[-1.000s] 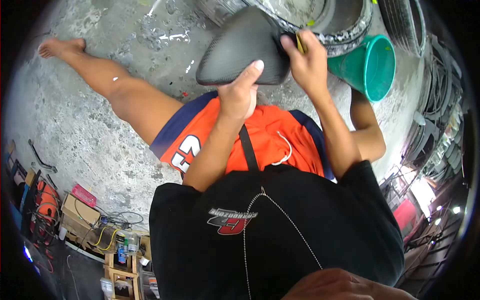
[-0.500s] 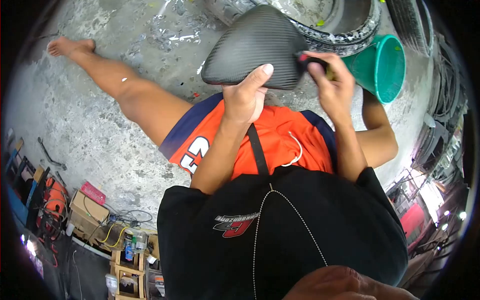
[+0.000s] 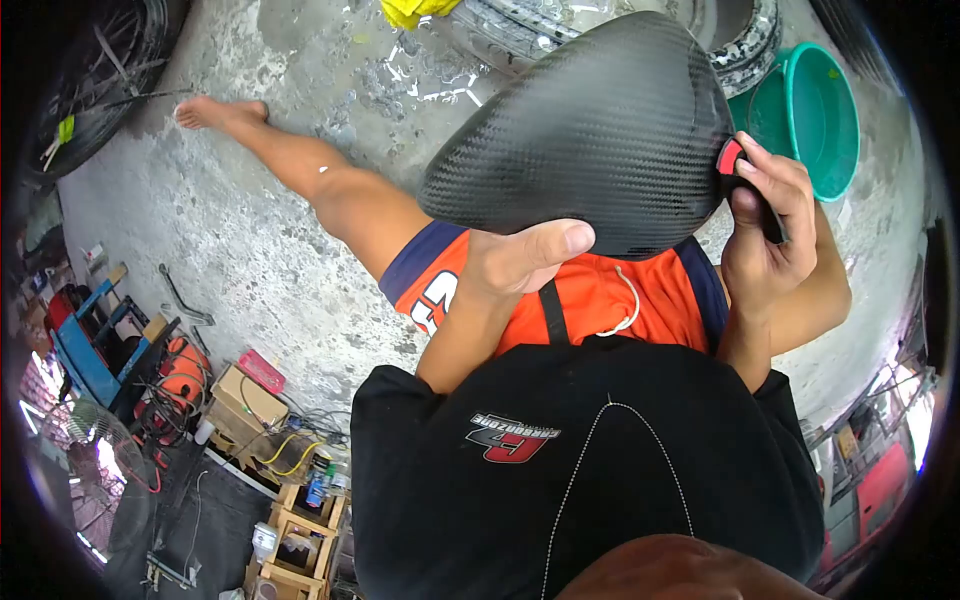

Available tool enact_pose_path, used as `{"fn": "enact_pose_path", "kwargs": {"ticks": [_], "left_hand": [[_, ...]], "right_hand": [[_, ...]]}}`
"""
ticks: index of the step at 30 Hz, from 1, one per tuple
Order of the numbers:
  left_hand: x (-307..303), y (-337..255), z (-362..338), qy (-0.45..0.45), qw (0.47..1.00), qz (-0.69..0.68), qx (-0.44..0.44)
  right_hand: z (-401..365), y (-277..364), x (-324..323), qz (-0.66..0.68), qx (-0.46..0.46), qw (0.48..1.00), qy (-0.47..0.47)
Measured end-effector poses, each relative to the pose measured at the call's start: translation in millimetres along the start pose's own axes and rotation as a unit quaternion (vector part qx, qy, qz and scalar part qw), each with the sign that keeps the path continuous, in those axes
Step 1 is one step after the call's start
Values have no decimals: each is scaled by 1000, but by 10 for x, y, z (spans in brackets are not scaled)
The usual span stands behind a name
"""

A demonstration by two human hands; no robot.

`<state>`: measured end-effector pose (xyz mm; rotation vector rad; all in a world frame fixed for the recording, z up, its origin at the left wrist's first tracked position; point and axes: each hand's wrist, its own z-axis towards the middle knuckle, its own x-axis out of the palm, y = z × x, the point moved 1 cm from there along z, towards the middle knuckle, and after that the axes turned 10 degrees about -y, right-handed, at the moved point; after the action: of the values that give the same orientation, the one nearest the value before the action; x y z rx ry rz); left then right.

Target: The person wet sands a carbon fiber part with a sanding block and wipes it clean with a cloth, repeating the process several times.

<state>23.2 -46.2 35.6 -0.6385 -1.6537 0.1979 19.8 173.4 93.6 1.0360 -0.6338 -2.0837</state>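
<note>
A black carbon-fibre shell (image 3: 590,140), rounded and tapering to a point at the left, is held up above my lap. My left hand (image 3: 530,255) grips its lower edge, thumb on the near face and the other fingers hidden behind it. At the shell's right edge, my right hand (image 3: 775,220) pinches a small black-and-red tool (image 3: 730,157) between thumb and fingers. The tool appears to touch the edge; its exact kind is not clear.
Beyond the shell lie tyres (image 3: 745,60) and a green bucket (image 3: 825,120). A yellow cloth (image 3: 415,10) is at the top. To the left are a wheel (image 3: 100,70), a metal wrench-like bar (image 3: 185,300), a cardboard box (image 3: 245,400) and a wooden rack (image 3: 300,535). The concrete floor (image 3: 270,260) looks wet in places.
The shell now appears larger and lower right in view, its broad face turned more toward me. My right hand has shifted down along its right edge with the tool. The whole view has shifted too.
</note>
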Motion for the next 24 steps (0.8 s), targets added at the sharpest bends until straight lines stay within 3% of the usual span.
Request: {"fn": "enact_pose_path", "kwargs": {"ticks": [18,24], "left_hand": [[34,106,-75,-10,990,-94,-101],[114,91,-110,-76,982,-140,-98]], "right_hand": [[-77,19,-155,-20,-52,998,-15],[-75,18,-140,-16,-58,998,-14]]}}
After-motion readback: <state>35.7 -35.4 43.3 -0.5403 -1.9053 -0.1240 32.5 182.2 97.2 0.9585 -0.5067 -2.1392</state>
